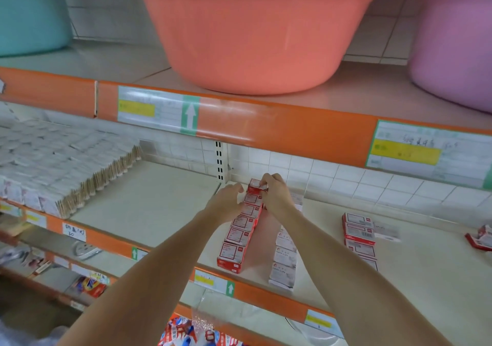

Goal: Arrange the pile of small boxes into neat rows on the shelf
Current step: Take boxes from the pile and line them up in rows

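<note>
I see glossy round coral plastic tub (255, 39) up top, flat cream shelf (149, 207) below, straight row of red-white cardboard boxes (241, 228) running back, right hand (275, 195) pinching rearmost box (255, 185), left hand (226, 203) loosely curled beside row, holding nothing

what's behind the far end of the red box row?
Behind the red box row stand the white tiled wall and a slotted upright. The right hand grips the rearmost box, hiding whatever sits just right of it.

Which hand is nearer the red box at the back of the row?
Right. The right hand pinches the rearmost red box from its right side; the left hand hovers just left of it, fingers relaxed, not visibly touching.
</note>
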Available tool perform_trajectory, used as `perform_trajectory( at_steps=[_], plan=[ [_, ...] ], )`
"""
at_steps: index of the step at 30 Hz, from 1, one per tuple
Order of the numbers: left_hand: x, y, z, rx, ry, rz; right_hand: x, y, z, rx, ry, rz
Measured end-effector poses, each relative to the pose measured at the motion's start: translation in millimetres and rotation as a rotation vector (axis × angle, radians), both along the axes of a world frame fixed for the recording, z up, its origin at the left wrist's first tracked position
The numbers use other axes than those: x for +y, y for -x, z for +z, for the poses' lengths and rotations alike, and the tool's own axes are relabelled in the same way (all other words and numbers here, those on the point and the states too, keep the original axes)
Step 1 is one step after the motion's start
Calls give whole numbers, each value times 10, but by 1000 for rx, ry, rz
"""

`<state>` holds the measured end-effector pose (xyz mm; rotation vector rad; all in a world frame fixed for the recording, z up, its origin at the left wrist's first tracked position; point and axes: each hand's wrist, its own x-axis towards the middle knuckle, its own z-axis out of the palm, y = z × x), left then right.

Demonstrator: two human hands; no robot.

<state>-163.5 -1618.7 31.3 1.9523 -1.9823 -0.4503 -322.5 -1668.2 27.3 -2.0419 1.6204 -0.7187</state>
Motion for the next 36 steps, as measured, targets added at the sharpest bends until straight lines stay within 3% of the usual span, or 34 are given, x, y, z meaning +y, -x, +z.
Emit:
perform_trajectory(
  at_steps=[9, 18, 28, 36],
  plan=[
    [2, 33, -6, -9, 3, 5, 46, 9, -65, 46, 56, 6],
    [-45, 343, 223, 5, 174, -32, 109, 220, 123, 50, -6, 93],
    [-110, 1295, 335, -93, 149, -254, 502, 1256, 206, 122, 107, -126],
    [63, 2263, 193, -65, 160, -461, 1034, 2393, 71, 151, 26, -402]
  ],
)
